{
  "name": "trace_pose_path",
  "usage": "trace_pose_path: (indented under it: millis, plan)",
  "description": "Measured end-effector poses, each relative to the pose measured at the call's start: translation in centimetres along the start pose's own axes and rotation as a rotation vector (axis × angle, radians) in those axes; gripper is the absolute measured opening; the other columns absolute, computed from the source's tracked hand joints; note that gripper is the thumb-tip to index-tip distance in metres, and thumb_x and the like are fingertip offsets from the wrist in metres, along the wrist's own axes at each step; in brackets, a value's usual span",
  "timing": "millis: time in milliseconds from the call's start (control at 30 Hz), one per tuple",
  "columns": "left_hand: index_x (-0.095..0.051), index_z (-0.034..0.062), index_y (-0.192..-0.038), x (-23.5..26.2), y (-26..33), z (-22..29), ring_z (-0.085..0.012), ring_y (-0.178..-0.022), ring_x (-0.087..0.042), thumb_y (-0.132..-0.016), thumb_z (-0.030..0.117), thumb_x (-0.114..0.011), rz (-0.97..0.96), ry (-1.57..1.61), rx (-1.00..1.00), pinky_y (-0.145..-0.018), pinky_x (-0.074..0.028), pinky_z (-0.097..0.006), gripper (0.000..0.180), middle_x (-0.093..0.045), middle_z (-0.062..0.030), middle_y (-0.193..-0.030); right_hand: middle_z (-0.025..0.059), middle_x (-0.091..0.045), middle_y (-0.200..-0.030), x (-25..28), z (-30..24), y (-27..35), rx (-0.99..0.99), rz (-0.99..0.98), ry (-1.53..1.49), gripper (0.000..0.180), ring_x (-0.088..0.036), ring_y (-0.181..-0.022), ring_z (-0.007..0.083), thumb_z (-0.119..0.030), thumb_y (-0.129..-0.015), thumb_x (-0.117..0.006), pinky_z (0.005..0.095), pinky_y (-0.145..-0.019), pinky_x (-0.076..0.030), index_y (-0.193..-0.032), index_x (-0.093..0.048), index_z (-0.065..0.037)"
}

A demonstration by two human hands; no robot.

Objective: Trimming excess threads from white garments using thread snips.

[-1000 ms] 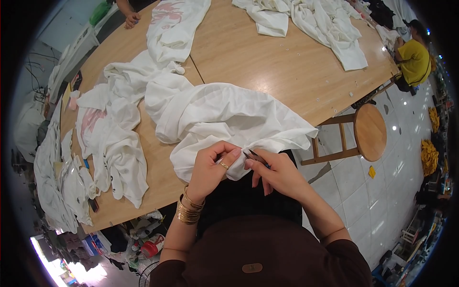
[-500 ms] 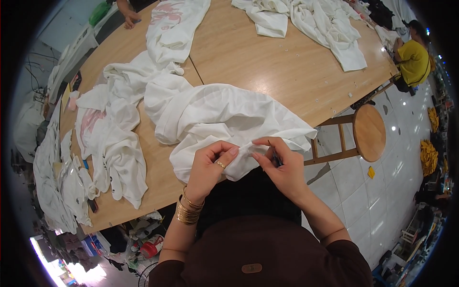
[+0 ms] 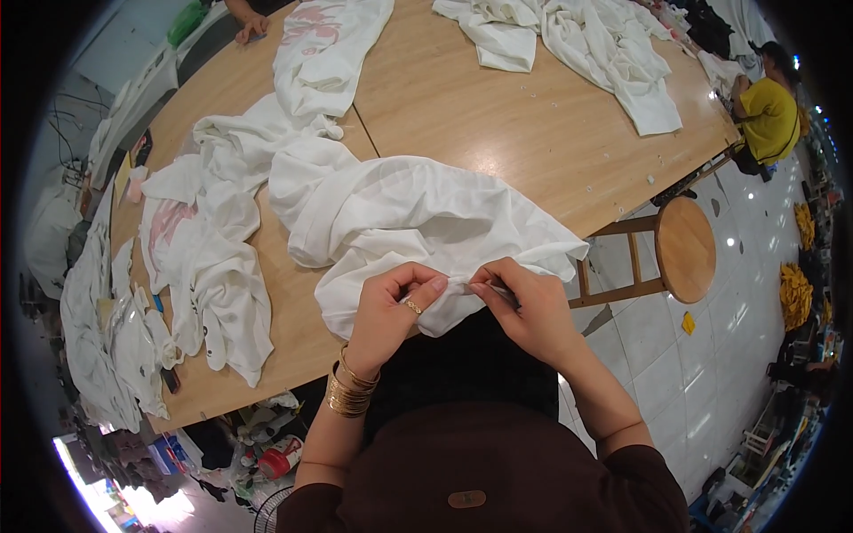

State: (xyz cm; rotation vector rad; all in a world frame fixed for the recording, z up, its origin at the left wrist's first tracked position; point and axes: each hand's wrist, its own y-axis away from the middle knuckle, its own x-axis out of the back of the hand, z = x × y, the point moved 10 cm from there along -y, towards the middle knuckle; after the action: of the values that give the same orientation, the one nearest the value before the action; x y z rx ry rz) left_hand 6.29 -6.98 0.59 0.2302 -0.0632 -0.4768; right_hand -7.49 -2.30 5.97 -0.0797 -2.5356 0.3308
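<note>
A white garment (image 3: 409, 200) lies bunched over the near edge of the wooden table (image 3: 426, 98), its lower part hanging toward my lap. My left hand (image 3: 391, 306), wearing a ring and gold bangles, pinches the garment's edge between thumb and forefinger. Just to the right, my right hand (image 3: 524, 306) pinches the same edge, its thumb and fingertip pressed together. Only a small stretch of fabric lies between the two pinches. Whether anything else sits inside my right palm is hidden by the fingers.
More white garments with pink prints (image 3: 173, 222) lie on the left, others (image 3: 604, 58) at the far right. A wooden stool (image 3: 686, 249) stands right of the table. A person in yellow (image 3: 771, 115) sits far right; another person's hand (image 3: 253, 28) rests at the far left edge.
My right thumb and forefinger have come together on the fabric edge. A small dark tool seen in my right hand earlier is now out of sight. My left hand stays nearly still.
</note>
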Motion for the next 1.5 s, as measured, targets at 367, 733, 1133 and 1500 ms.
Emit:
trace_pose_path:
  millis: [367, 733, 1133, 1500]
  plan:
    - [-0.064, -0.0009, -0.085, -0.6, 0.2, 0.8, -0.0001, -0.058, -0.035, -0.085, 0.014, -0.063, -0.036, -0.109, -0.032, -0.052, -0.029, -0.018, 0.015, -0.046, 0.0087, -0.062, 0.0082, -0.057, -0.077, -0.8, 3.1, 0.3, -0.358, -0.103, -0.377, 0.015, -0.052, -0.067, 0.0145, -0.015, -0.089, -0.054, 0.0271, -0.065, -0.043, -0.092, -0.051, -0.001]
    - [-0.064, -0.0020, -0.085, -0.1, 0.1, 0.1, 0.0000, -0.059, -0.035, -0.086, 0.014, -0.063, -0.010, -0.038, 0.003, -0.053, -0.029, -0.017, 0.016, -0.046, 0.0087, -0.064, 0.0014, -0.050, -0.065, 0.6, 5.6, 1.2, -0.561, 0.003, -0.572, 0.016, -0.048, -0.061, 0.0078, -0.016, -0.088, -0.057, 0.0233, -0.058, -0.041, -0.096, -0.053, -0.003]
    - [-0.064, -0.0015, -0.087, -0.6, 0.6, 1.4, -0.0004, -0.063, -0.040, -0.087, 0.015, -0.062, -0.032, 0.040, 0.053, -0.057, -0.034, -0.017, 0.017, -0.052, 0.0069, -0.068, 0.0083, -0.063, -0.069, -3.8, 0.6, 3.3, -0.621, -0.442, -0.649, 0.027, -0.063, -0.056, 0.0145, -0.022, -0.096, -0.044, 0.0246, -0.052, -0.049, -0.109, -0.053, 0.000]
    - [-0.064, -0.0016, -0.087, -0.8, 0.8, 1.7, -0.0012, -0.064, -0.042, -0.087, 0.015, -0.061, -0.048, 0.053, 0.079, -0.060, -0.036, -0.018, 0.017, -0.054, 0.0055, -0.069, 0.0078, -0.062, -0.066, -3.6, -0.1, 2.7, -0.579, -0.485, -0.638, 0.023, -0.060, -0.051, 0.0118, -0.014, -0.096, -0.042, 0.0204, -0.049, -0.045, -0.110, -0.052, 0.001]
